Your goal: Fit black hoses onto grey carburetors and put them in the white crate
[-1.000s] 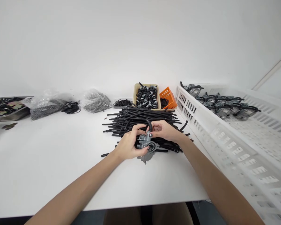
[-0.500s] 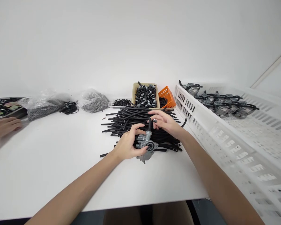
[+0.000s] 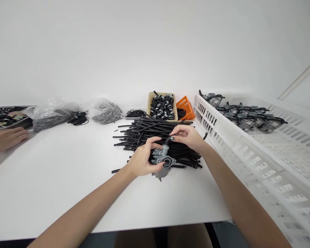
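A grey metal carburetor (image 3: 162, 162) is gripped in my left hand (image 3: 144, 158), thumb at its round opening and fingers behind its body. From the ribbed cap on its top rises a short black rubber boot (image 3: 168, 140), bent to the right. My right hand (image 3: 187, 137) is closed on the boot's upper end, pinching it between thumb and fingers. Beneath and behind both hands lies a heap of black rubber hoses (image 3: 134, 132) on the white table.
A cream basket (image 3: 149, 106) of capped rubber parts and an orange basket (image 3: 188, 108) stand behind the hoses. On the right, a white crate (image 3: 209, 120) holds several carburetors (image 3: 248, 115). Bags of small metal parts (image 3: 105, 112) lie left, near another person's hand (image 3: 10, 137).
My right hand has closed its fingers on the top of the rubber boot, which has gone from upright to bent rightward. The left hand keeps its hold on the carburetor.
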Motion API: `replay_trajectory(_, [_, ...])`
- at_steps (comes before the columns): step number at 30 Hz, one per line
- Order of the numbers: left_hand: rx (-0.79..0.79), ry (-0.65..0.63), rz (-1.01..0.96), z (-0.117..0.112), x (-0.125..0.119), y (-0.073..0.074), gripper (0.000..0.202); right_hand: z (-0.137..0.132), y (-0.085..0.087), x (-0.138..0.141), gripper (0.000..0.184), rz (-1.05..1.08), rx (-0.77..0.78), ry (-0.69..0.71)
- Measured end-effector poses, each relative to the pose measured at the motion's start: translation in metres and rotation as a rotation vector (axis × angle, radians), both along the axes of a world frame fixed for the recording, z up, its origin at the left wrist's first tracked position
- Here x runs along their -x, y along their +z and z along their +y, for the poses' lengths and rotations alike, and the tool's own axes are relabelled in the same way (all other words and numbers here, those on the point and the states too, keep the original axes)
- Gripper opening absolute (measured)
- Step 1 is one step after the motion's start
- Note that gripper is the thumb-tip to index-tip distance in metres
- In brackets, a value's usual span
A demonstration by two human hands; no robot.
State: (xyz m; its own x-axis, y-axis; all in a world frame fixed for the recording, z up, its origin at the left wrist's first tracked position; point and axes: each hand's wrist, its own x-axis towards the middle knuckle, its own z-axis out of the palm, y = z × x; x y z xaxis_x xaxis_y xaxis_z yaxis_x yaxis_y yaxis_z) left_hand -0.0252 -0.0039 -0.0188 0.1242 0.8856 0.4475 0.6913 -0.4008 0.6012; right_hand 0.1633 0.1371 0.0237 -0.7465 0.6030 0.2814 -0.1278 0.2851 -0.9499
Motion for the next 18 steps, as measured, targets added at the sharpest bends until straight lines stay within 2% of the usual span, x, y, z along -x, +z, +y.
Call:
replay_trajectory(4, [-0.002, -0.003, -0.002, -0.001, 0.0, 0.001, 0.07, -0.006, 0.001, 0.0, 0.024, 0.069, 0.06, 0.053])
replay_trajectory(9, [-0.004, -0.009, -0.006, -0.001, 0.0, 0.0, 0.07, -0.011, 0.001, -0.002, 0.026, 0.106, 0.048, 0.181])
replay_trajectory(15, [-0.006, -0.001, -0.014, -0.002, 0.0, 0.0, 0.071, -0.019, 0.002, 0.005, 0.03, -0.003, -0.026, 0.08])
replay_trajectory(18, [-0.005, -0.002, -0.014, -0.002, -0.001, 0.001, 0.071, -0.023, -0.001, 0.016, 0.034, -0.018, 0.0, 0.034])
